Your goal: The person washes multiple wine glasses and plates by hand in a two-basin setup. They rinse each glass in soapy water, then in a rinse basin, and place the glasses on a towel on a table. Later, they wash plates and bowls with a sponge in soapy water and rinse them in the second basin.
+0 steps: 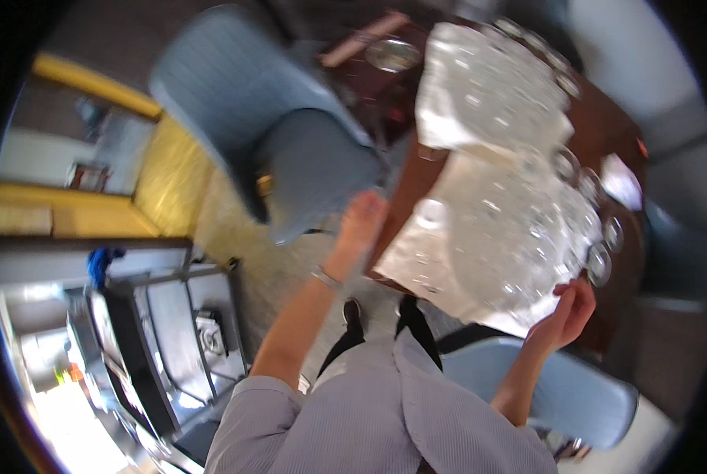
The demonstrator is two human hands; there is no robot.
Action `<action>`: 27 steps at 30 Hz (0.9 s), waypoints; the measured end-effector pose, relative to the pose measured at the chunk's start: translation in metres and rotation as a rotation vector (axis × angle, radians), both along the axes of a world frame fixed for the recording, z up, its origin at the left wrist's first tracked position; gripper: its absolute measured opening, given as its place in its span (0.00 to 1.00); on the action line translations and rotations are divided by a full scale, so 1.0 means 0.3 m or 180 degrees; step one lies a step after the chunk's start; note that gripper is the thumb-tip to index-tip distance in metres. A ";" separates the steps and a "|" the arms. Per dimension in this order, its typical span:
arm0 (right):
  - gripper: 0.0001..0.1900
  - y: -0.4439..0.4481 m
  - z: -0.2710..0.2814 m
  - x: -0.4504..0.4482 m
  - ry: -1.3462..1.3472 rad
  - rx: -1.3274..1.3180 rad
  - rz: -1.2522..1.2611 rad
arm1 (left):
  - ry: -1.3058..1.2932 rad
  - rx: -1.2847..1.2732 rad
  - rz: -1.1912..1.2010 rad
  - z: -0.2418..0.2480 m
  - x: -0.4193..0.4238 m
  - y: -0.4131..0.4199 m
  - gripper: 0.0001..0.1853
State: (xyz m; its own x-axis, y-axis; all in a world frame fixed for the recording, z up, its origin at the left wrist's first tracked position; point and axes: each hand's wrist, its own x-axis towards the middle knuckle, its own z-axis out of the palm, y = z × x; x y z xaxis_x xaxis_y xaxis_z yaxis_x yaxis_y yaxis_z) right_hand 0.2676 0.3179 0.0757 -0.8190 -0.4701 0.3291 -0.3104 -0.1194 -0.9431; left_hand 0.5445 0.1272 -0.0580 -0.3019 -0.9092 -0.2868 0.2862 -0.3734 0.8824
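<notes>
My left hand (362, 222), blurred and with a band on its wrist, hangs over the floor beside the near left edge of a brown wooden table (405, 186). Its fingers look drawn in, and nothing shows in them. On the table's right side my right hand (573, 314) has loosely curled fingers, close below a clear glass (599, 263); contact is unclear. Between the hands lies a pale cloth (416, 249) crowded with several clear glasses (525, 237). A second pale cloth (439, 112) farther back bears more glassware (495, 89).
A blue-grey chair (229, 77) stands left of the table, another chair (567, 385) at its near side. Beyond the first chair are a round glass dish (392, 55) and a long pinkish object (365, 38). Yellow shelving (173, 172) and a dark-framed rack (170, 332) stand at left.
</notes>
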 end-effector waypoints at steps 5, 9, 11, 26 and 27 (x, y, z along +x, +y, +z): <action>0.09 -0.142 0.006 0.571 -0.0075 -0.0087 0.2296 | -0.2807 -0.0578 0.0310 0.113 0.403 0.360 0.21; 0.11 -0.154 0.051 1.076 0.0311 -0.0328 0.3793 | -0.3063 -0.0604 0.1454 0.130 0.878 0.724 0.23; 0.12 -0.140 0.063 1.320 0.0543 -0.0600 0.4225 | -0.3120 -0.0198 0.1974 0.195 1.109 0.883 0.23; 0.08 0.151 0.421 2.981 0.0732 -0.0762 0.7317 | -0.3950 -0.0423 0.5952 0.654 2.435 1.883 0.20; 0.08 0.163 0.435 3.083 0.0634 -0.0688 0.7527 | -0.4065 -0.0551 0.5984 0.691 2.518 1.912 0.20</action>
